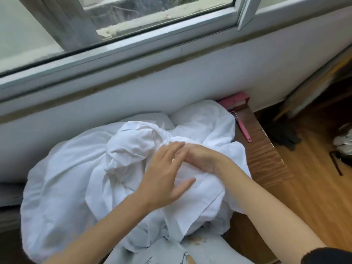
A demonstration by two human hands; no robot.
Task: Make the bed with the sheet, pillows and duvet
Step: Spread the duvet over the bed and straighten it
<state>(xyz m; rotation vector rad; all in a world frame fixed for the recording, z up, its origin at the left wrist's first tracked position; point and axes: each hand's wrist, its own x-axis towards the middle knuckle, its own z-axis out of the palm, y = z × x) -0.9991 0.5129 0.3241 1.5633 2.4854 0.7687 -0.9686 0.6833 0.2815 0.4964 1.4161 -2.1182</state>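
I see 2 hands over 1 big heap of white bedding, bunched up below the window. Can't tell sheet from duvet in the pile; at the back, vs the wall, 2 rounded white bulges that look like pillows, side by side, partly covered by the heap. Left hand: fingers straight & spread, thumb out, palm facing the cloth, hovering at or just on the heap's top, holding nothing. Right hand: crosses behind the left, fingers hidden by left hand & motion blur, heel pressed on the fabric; can't tell if it grips anything. Right of the heap, 1 wooden surface, w/ 1 pink lint roller lying near the bedding edge & 1 pink box at the wall. Wood floor further right. At bottom edge, 1 pale printed cloth w/ brownish stains, touching the heap
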